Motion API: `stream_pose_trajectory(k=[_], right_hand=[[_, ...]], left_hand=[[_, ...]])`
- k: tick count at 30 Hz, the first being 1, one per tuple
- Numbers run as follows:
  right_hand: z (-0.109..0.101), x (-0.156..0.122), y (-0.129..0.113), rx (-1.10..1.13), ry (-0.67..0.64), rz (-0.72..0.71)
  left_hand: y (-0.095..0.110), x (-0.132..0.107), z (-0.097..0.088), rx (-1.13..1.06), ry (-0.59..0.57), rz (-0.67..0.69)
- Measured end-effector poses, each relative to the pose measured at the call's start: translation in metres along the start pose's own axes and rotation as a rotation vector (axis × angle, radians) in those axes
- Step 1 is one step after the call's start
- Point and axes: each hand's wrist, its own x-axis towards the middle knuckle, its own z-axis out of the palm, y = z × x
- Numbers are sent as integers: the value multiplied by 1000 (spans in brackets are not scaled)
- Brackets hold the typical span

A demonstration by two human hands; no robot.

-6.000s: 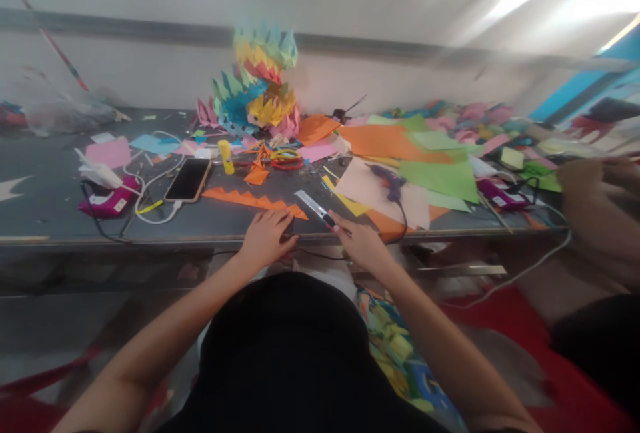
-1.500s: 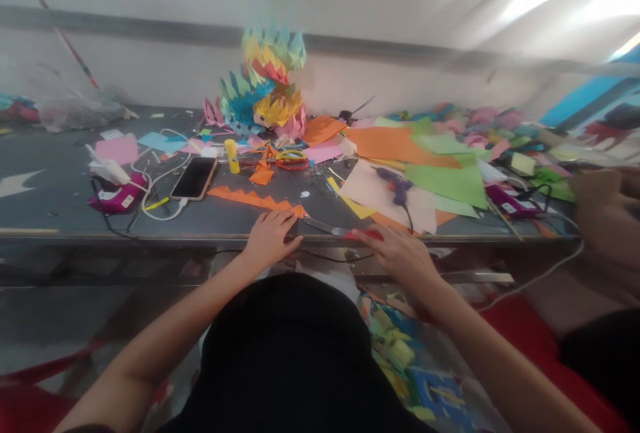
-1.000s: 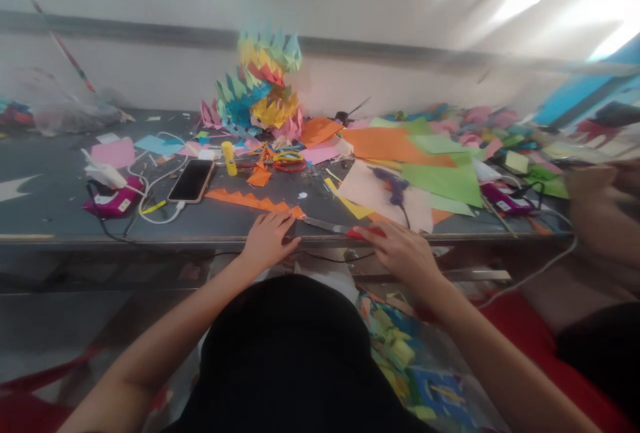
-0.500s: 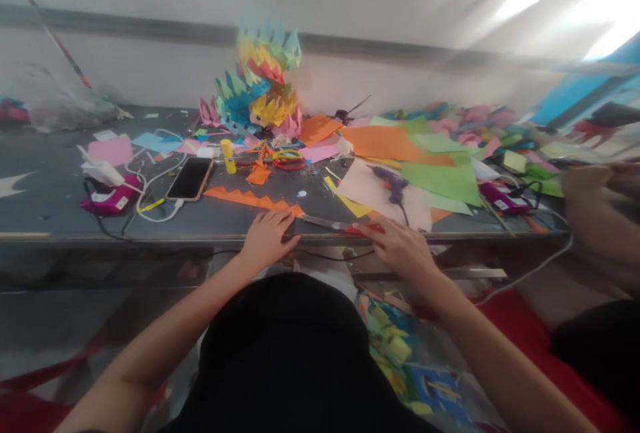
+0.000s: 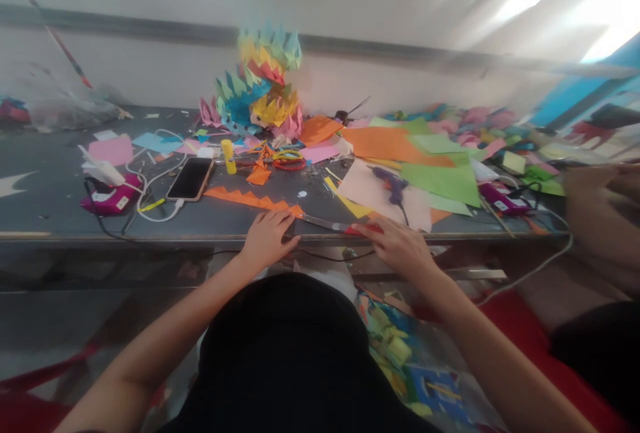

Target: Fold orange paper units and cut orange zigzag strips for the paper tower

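My left hand (image 5: 267, 237) lies at the near edge of the grey table (image 5: 50, 206), fingers curled down on the end of an orange zigzag paper strip (image 5: 250, 199). My right hand (image 5: 395, 246) rests over the red handles of a pair of scissors (image 5: 333, 224) lying flat by the table's edge, blades pointing left toward the strip. Whether the fingers grip the handles is hidden.
A phone (image 5: 190, 178) on a white cable, a yellow glue stick (image 5: 229, 155), a purple glue gun (image 5: 393, 185), and orange and green paper sheets (image 5: 440, 179) cover the table. A tall spiky paper model (image 5: 263, 83) stands at the back. Another person's arm (image 5: 600, 209) is at right.
Six seconds ago my right hand held a utility knife; since then it has lain on the red-handled scissors. Over the last second both hands have hardly moved.
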Motion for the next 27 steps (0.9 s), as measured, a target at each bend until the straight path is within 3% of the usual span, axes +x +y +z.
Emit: stream_pose_trajectory(k=[13,19,27], right_hand=[[-2,4,9,2,43,14],[-2,9,0,13,-50,-15],[-10,4,-1,2,-72,0]], left_hand=[[-1,1,-1,-1,2,11],[0,1,-1,-5,0,4],[0,1,-1,-6,-2,4]])
